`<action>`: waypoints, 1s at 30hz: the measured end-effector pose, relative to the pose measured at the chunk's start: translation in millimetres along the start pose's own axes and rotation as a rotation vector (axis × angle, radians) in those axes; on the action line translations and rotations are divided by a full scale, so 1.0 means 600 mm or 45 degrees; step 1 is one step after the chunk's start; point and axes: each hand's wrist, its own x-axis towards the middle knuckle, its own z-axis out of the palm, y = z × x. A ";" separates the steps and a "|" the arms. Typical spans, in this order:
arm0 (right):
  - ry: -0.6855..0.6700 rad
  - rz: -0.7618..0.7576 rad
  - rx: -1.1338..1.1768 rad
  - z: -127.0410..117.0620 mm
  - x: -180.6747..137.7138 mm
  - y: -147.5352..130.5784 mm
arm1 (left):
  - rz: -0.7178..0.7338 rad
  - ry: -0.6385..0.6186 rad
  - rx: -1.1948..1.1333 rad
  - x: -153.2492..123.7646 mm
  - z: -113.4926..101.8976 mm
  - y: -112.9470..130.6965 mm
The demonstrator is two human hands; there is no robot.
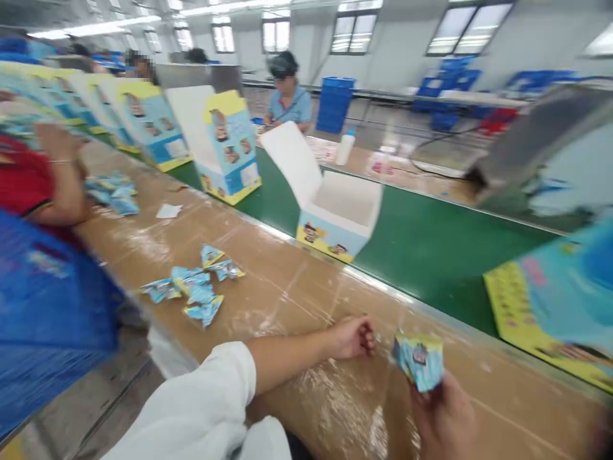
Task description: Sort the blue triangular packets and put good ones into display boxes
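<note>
My right hand (pixel 447 415) grips a small blue and yellow foil packet (pixel 420 361) with a printed figure on it, held up above the table. To its left, my left hand (pixel 353 337) rests by the brown tabletop with its fingers curled in and nothing visible in them. Several similar packets (pixel 196 287) lie in a loose pile further left on the table. Beyond my hands, an open printed carton (pixel 332 230) stands on the green conveyor belt (pixel 421 255), its white flap raised; its bottom inside is hidden from here.
Another carton (pixel 232 150) and a row of more cartons stand along the belt to the left. A large carton (pixel 550 300) lies at the right edge. A person in red (pixel 29 172) sits at left by more packets (pixel 115 191) and a blue bin (pixel 48 319). Another person (pixel 288 99) sits across.
</note>
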 end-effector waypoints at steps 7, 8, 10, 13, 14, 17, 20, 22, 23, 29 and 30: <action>0.296 0.096 0.414 0.054 0.000 -0.027 | 0.020 -0.047 0.031 -0.013 -0.007 0.014; 0.302 0.091 0.433 0.055 -0.001 -0.030 | 0.023 -0.046 0.035 -0.014 -0.007 0.015; 0.347 0.071 0.477 0.047 -0.002 -0.036 | 0.035 -0.040 0.043 -0.017 -0.006 0.016; 0.526 -0.046 0.532 0.012 0.014 -0.056 | 0.058 -0.037 0.053 -0.020 -0.004 0.017; 0.608 -0.093 0.539 -0.006 0.027 -0.070 | 0.066 -0.038 0.056 -0.020 -0.003 0.017; 0.886 -0.214 0.498 -0.063 0.088 -0.141 | 0.089 -0.049 0.066 -0.018 -0.004 0.018; 0.990 -0.254 0.432 -0.106 0.170 -0.236 | 0.106 -0.060 0.076 -0.014 -0.005 0.018; 0.965 -0.226 0.392 -0.120 0.224 -0.292 | 0.115 -0.065 0.086 -0.012 -0.005 0.019; 0.937 -0.205 0.362 -0.122 0.247 -0.314 | 0.119 -0.067 0.092 -0.012 -0.005 0.019; 0.825 -0.175 0.049 -0.136 0.293 -0.379 | 0.146 -0.066 0.135 -0.015 -0.006 0.031; 0.843 -0.184 -0.009 -0.150 0.282 -0.390 | 0.144 -0.062 0.145 -0.015 -0.006 0.033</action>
